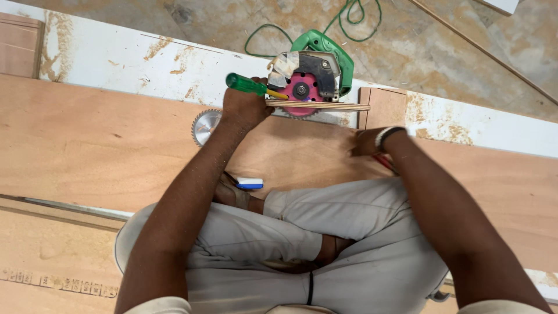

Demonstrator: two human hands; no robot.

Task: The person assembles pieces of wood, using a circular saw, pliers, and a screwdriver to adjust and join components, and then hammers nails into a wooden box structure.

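Note:
My left hand (243,107) grips a screwdriver with a green handle (247,85), its tip pointing toward the hub of a green circular saw (317,67) lying on its side. The saw's pink blade flange (301,92) faces up behind a thin plywood base plate (319,106). My right hand (367,141) rests on the plywood sheet (87,151) to the right, fingers curled over something red and thin that is mostly hidden. A loose toothed saw blade (204,127) lies flat on the plywood just left of my left wrist.
I sit cross-legged in grey trousers (279,244) on the plywood. A small white and blue box (250,183) lies by my foot. A white dusty board (145,58) runs behind, a small plywood block (385,107) stands beside the saw, and a green cord (349,17) loops on the stone floor.

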